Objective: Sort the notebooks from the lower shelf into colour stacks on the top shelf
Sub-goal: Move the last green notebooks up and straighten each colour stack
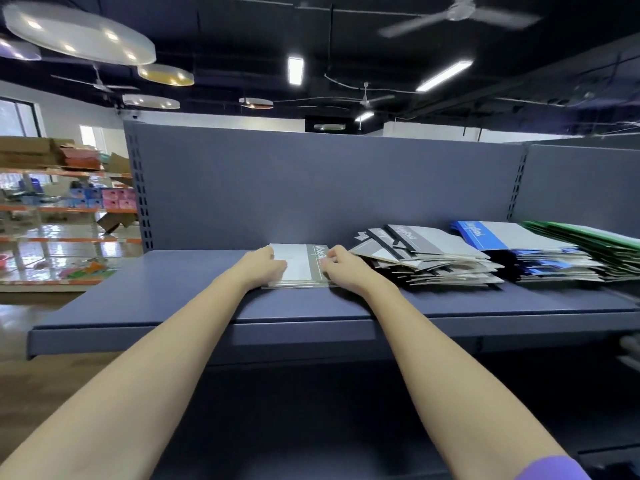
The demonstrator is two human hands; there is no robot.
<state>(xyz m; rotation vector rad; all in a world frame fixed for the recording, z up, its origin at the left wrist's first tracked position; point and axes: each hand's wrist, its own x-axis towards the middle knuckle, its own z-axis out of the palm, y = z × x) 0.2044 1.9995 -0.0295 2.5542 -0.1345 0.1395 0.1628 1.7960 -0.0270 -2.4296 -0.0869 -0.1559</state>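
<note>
While both hands grip it, left hand and right hand curled on opposite edges, the grey stack lies on the top shelf. To its right sit three more stacks: black, blue, green.

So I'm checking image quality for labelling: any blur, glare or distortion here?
Head view: wide-angle bending curves the shelf edge; the ceiling fan is motion-blurred; glare on the floor at left; the grey notebook stack under both hands stays fairly sharp.
</note>
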